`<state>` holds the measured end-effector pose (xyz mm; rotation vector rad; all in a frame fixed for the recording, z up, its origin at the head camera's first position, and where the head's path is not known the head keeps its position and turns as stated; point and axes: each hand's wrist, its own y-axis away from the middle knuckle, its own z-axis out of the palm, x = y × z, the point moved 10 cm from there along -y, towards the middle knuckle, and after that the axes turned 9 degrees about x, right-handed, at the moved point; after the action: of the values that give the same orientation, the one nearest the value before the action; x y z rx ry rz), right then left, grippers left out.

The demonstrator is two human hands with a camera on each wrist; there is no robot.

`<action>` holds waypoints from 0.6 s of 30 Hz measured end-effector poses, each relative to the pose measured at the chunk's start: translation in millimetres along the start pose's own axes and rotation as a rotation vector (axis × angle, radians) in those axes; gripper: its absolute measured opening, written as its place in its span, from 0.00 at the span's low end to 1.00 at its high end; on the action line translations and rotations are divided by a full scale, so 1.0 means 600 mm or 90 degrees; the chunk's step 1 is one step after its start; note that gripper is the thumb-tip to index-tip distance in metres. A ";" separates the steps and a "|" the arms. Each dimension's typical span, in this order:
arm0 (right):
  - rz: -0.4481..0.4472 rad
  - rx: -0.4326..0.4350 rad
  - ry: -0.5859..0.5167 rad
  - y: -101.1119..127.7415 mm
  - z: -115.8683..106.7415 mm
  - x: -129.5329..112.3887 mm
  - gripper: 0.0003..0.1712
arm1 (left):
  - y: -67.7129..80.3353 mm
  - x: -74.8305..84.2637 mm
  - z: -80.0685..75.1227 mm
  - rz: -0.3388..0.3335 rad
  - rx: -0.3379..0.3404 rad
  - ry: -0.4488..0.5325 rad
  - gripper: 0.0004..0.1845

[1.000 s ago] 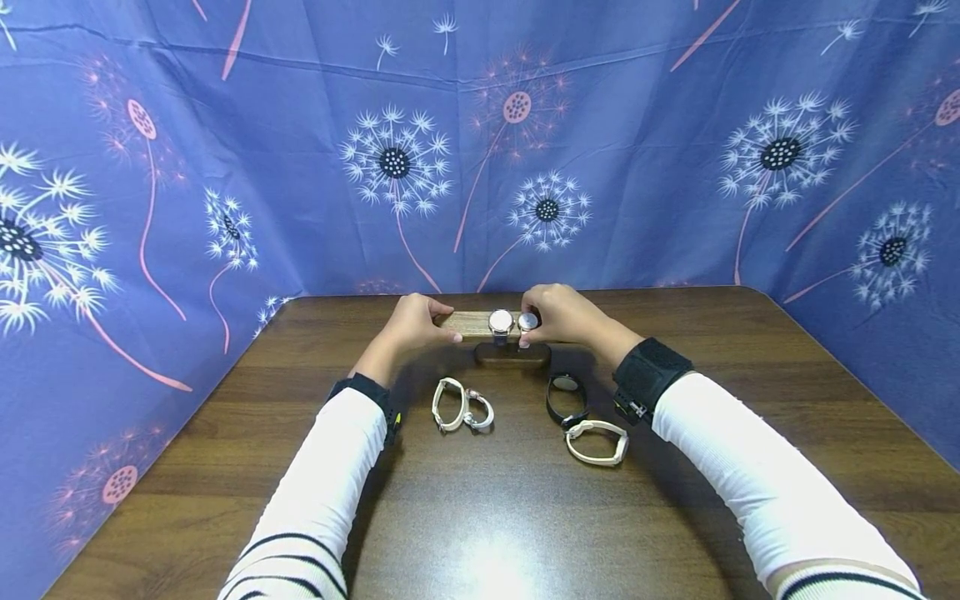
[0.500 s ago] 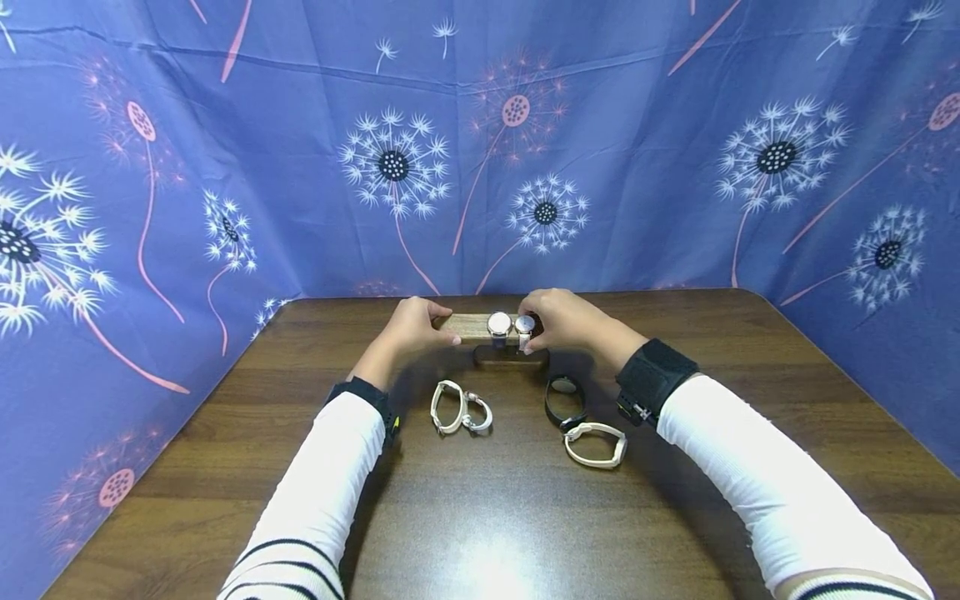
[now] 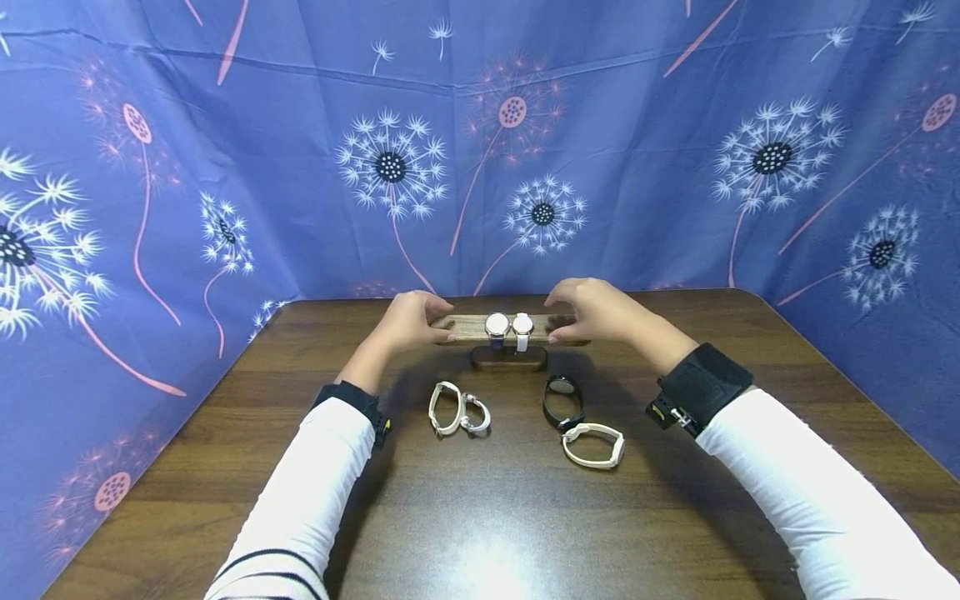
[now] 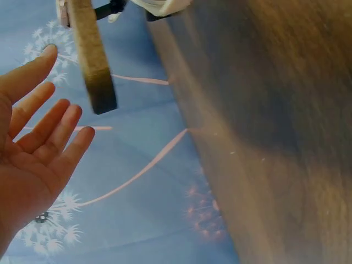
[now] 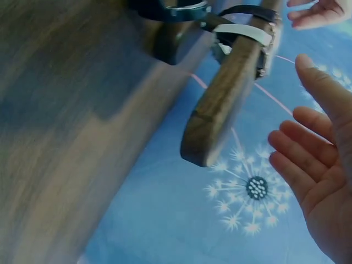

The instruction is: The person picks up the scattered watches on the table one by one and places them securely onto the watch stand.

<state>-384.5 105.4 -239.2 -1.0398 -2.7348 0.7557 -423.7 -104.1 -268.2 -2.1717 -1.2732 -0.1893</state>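
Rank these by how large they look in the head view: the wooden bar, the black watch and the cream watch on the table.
1. wooden bar, clearly the longest.
2. cream watch.
3. black watch, but it lies farther from the camera and partly end-on, so ranks 2 and 3 are unsure.

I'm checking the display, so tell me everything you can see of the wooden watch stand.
The wooden watch stand is a flat, brown, grainy crossbar with rounded ends, level on a short post above a dark oval base near the table's far edge. Two watches are strapped round its middle, faces forward. The left hand and right hand flank its ends with fingers straight, apart from it in the wrist views.
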 end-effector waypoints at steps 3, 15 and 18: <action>-0.002 0.009 -0.007 0.011 -0.011 -0.004 0.22 | 0.008 0.012 -0.008 0.007 -0.004 0.007 0.20; 0.108 -0.020 -0.140 0.097 -0.030 -0.016 0.15 | 0.069 0.058 -0.013 0.062 -0.049 0.048 0.11; 0.141 -0.037 -0.168 0.118 -0.035 -0.018 0.14 | 0.084 0.062 -0.010 0.056 -0.063 0.040 0.09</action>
<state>-328.5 152.1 -254.8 -1.3632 -2.9061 0.9107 -361.1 -97.9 -269.9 -2.2817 -1.1526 -0.2869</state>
